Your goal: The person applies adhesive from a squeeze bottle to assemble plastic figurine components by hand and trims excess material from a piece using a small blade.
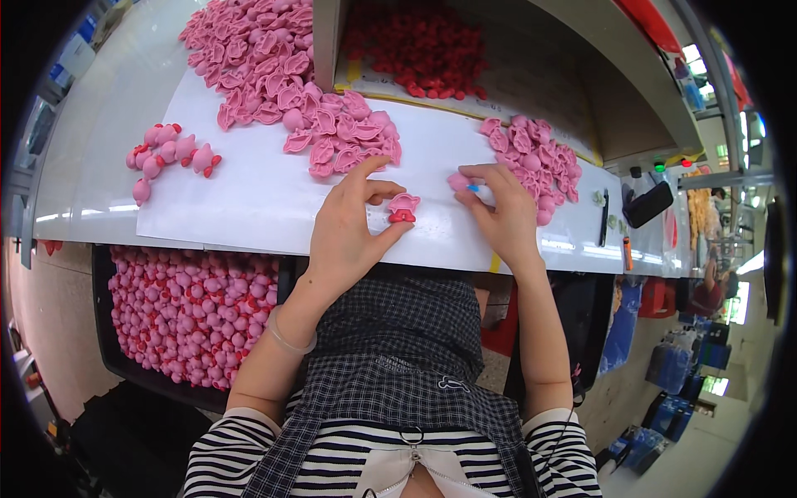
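Observation:
My left hand [342,228] is closed, pinching a small hollow pink figure half [403,207] with a red piece at its bottom between thumb and fingers. Its open side faces up, just above the white table. In my right hand [508,217] is a small white bottle with a blue tip [480,192], gripped between thumb and fingers. A pink piece [457,181] also shows at the fingertips of that hand; whether it is gripped or only touched I cannot tell. Beyond my left hand lies a heap of pink shell halves [344,133]. A smaller heap of pink pieces [535,158] lies beyond my right hand.
Several joined pink-and-red figures [170,152] lie at the table's left. Below the edge stands a black bin [101,311] full of such figures. Red pieces [423,50] fill a shelf opening at the back. A black phone-like object [648,204] and an orange-ended tool [628,253] lie right.

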`<state>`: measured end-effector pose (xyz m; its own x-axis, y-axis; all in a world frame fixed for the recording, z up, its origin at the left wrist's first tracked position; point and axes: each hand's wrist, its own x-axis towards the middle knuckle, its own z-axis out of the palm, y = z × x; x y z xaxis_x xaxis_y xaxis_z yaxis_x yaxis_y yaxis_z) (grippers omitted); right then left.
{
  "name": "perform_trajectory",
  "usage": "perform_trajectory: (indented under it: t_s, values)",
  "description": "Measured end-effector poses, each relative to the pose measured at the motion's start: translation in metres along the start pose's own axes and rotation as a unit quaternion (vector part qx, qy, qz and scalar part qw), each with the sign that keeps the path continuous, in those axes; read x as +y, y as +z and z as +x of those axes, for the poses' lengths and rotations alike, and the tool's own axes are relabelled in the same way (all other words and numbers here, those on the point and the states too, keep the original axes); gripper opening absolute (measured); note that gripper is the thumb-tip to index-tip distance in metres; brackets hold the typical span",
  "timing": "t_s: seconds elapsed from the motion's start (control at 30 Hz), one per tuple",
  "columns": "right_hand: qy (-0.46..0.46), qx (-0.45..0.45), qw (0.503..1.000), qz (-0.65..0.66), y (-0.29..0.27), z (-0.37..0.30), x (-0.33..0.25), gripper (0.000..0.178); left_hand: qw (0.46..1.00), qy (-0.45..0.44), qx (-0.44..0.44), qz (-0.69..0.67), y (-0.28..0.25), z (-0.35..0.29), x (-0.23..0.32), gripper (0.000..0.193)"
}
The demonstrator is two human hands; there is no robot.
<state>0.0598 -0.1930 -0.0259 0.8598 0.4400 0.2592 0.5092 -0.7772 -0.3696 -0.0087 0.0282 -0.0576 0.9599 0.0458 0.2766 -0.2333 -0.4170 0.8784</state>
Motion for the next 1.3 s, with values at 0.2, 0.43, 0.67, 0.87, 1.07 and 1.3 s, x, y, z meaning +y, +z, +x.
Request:
perform_trajectory:
  t_s: [0.2, 0.43, 0.67, 0.87, 1.07, 1.3]
  values:
    - [0.031, -0.048, 0.954, 0.293, 0.010, -0.001, -0.035, 0.029, 1.000, 0.015, 0.014, -0.004, 0.004, 0.000, -0.004, 0.073]
    - [-0.014, -0.045, 0.952, 0.301, 0.020, 0.001, -0.039, 0.027, 1.000, 0.017, 0.009, -0.002, 0.002, 0.002, -0.003, 0.074]
    - [0.076, -0.050, 0.940, 0.329, 0.024, -0.005, -0.046, 0.032, 0.989, 0.122, 0.053, 0.059, 0.003, -0.004, -0.007, 0.074]
    - [0.192, -0.038, 0.823, 0.533, 0.021, -0.011, -0.041, 0.036, 0.980, 0.023, 0.093, -0.173, -0.003, -0.006, -0.006, 0.065]
    - [0.118, -0.007, 0.816, 0.566, 0.037, -0.020, -0.042, 0.034, 0.988, 0.050, 0.069, -0.132, -0.013, -0.005, -0.005, 0.043]
    - [0.134, -0.017, 0.695, 0.706, 0.047, -0.020, -0.049, 0.022, 0.978, 0.052, 0.105, -0.174, -0.013, -0.009, -0.011, 0.030]
